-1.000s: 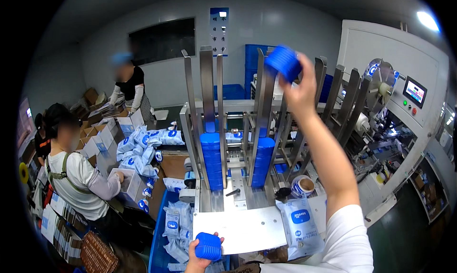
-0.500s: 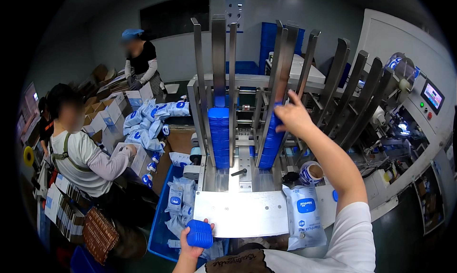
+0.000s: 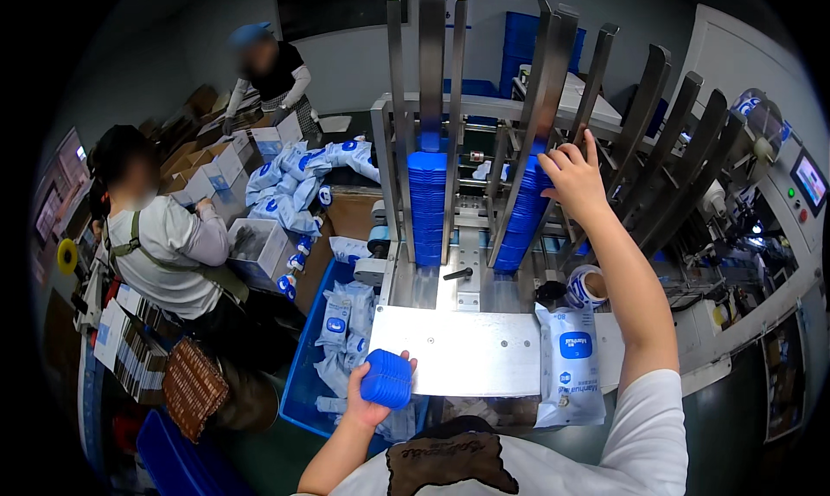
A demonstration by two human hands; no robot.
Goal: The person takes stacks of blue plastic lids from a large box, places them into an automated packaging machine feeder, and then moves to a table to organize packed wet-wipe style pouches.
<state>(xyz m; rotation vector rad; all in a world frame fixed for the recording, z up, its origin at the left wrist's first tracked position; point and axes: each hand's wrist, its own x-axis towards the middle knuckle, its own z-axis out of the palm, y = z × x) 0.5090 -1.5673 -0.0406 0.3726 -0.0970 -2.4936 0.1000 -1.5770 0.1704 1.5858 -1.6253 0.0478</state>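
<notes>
The left hand (image 3: 367,401) is closing around a small stack of blue lids (image 3: 386,379), fingers wrapped over its sides, just in front of the near edge of the steel plate (image 3: 462,351). The right hand (image 3: 572,178) is reaching up beyond that plate with fingers loosely spread, its fingertips (image 3: 553,160) resting on top of the right column of blue lids (image 3: 523,219) standing between upright metal rails (image 3: 545,107) — it is pressing rather than gripping. A second blue column (image 3: 427,206) is sitting in the rails to the left of the first. A white wipe pouch (image 3: 571,362) is lying against the plate's right end, with a tape roll (image 3: 588,286) just behind it. To the left of the plate a blue crate (image 3: 303,392) is holding more pouches. Farther left a seated person (image 3: 169,245) is working at white cartons (image 3: 259,245), and another person (image 3: 268,72) is standing well behind. A control screen (image 3: 810,180) is glowing far to the right.
</notes>
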